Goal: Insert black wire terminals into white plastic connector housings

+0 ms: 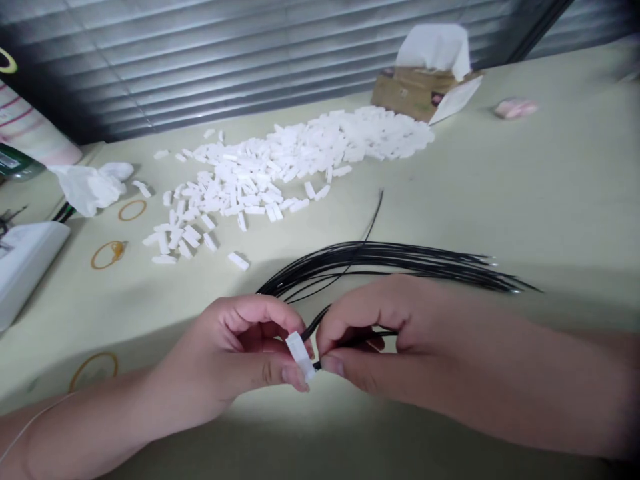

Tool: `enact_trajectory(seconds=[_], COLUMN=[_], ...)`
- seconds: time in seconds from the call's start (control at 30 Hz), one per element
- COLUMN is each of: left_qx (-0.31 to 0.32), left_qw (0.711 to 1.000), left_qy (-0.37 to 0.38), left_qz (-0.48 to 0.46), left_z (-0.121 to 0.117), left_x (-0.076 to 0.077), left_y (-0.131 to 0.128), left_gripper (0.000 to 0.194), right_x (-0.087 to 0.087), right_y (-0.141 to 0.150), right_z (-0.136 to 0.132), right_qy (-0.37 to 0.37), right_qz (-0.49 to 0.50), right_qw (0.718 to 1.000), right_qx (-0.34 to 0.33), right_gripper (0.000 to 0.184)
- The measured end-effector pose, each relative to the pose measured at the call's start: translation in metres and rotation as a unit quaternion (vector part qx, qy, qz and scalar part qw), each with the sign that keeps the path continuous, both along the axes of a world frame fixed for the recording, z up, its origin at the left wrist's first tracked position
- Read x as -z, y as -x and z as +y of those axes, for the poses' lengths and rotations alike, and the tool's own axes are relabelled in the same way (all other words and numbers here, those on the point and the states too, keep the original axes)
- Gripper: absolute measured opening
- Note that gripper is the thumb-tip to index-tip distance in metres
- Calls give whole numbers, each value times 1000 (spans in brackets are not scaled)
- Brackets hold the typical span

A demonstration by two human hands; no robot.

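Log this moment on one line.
left hand: holds white connector | right hand: pinches black wire beside it | table: wire bundle, loose connector pile

Left hand (225, 367) and right hand (445, 340) pinch just beside each other.

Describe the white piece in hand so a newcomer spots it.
Over the pale green table, nearer than the white heap, find the left hand. It pinches the white piece. Unlike the heap's loose pieces, this one is held, with black wire right beside it.
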State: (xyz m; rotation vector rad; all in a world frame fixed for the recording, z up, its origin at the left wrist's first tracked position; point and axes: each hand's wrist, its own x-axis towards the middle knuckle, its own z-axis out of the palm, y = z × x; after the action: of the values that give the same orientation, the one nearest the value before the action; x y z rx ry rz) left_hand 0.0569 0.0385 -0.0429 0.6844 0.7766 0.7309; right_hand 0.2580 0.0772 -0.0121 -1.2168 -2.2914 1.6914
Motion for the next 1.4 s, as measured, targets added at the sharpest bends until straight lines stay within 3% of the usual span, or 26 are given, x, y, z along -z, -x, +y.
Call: enact_trajectory(seconds=[0.23,0.53,0.8,0.93,1.1,1.3,1.4], left_qx=[-25,-33,-24,-25,-18,-3,2], left_qw=[998,999,999,999,999,998,997], left_qy=[-38,-30,-25,-23,-47,-69,-76], left_qz=[49,-8,-41,-39,6,10,3], left_z=[-4,-1,-2,-2,-3,-3,-3], left_x=[-4,-2,0,0,1,0,-2], left_y=[-4,-3,-2,-2,0,2,1], left_gripper=[22,14,12,11,7,5,5], right_x=[7,5,5,7,10,8,9], right_y=[-2,8,-12,-10,-10,-19,-21], right_z=[-2,-7,0,-3,-6,-8,-11], right_qy=[-33,-255,-440,-439,-494,-457,-469], right_qz=[55,61,94,80,57,12,11], right_qw=[998,965,891,892,864,885,880], right_qx=[1,-26,-56,-75,-84,-92,-79], right_gripper=[20,18,16,16,17,23,24])
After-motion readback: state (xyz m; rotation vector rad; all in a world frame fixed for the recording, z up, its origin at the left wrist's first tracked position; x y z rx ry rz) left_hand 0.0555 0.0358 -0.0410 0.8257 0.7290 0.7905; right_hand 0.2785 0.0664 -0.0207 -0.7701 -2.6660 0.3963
